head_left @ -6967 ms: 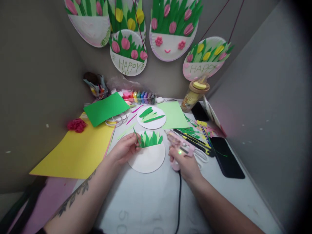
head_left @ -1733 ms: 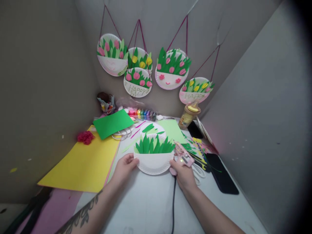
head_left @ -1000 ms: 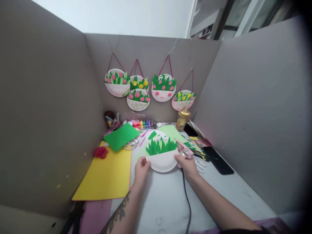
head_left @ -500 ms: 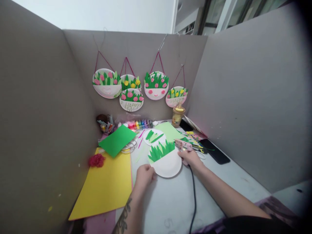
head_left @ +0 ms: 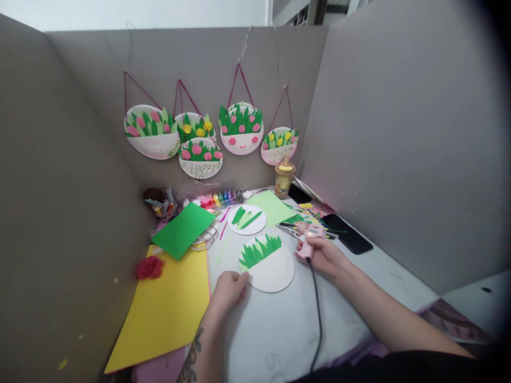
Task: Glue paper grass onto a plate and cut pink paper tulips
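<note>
The left hand rests with its fingers curled on the lower left edge of the paper plate, which lies flat on the white table. The right hand is closed around the pink glue gun just beside it. Green leaves are already on the plate, but no flowers as on the hanging plates on the grey partition

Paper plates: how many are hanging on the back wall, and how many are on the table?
Hanging plates with flowers on the back wall: 5
Plate with green leaves by the left hand: 1
Plate with loose leaf cut-outs behind it: 1
Total: 7
</note>
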`<state>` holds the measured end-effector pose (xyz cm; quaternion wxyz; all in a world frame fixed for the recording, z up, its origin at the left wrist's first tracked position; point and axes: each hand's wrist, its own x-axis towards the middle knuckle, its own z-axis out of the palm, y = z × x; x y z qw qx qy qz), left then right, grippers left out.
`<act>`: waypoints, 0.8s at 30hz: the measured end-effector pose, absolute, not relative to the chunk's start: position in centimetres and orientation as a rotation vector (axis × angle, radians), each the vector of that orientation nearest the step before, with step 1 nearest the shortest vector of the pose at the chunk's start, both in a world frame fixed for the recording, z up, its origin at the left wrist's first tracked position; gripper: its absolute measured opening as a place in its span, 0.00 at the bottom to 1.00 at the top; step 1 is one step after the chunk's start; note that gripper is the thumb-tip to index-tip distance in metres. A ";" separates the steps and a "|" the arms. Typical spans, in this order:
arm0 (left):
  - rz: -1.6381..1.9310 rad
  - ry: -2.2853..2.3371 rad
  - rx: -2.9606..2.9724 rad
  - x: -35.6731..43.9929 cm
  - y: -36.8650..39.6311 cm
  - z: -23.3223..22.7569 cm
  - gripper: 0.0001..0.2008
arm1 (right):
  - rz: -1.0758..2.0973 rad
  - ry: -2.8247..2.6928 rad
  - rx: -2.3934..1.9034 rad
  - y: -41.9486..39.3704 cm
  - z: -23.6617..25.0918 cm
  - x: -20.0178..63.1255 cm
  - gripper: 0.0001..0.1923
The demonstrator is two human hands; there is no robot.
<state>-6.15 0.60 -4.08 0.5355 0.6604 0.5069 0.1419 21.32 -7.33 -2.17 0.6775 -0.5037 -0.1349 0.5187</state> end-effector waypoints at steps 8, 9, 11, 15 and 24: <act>0.548 0.807 1.368 -3.4 -2.4 -1.4 0.27 | 1.274 -0.486 -0.973 -8.6 -0.7 15.7 0.17; 0.572 0.761 1.338 -2.9 -3.2 -1.1 0.29 | 1.247 -0.511 -0.965 -8.4 -0.8 14.5 0.18; 0.587 0.732 1.342 -2.2 -4.6 -0.7 0.29 | 1.266 -0.531 -0.966 -8.2 -0.7 12.1 0.17; 0.641 0.914 1.269 -3.3 -6.1 -0.1 0.24 | 1.410 -0.628 -0.930 -8.2 -0.2 9.7 0.20; 0.706 1.713 1.326 -16.9 -2.7 -1.2 0.20 | 1.148 -0.858 -1.262 -8.1 0.4 17.4 0.25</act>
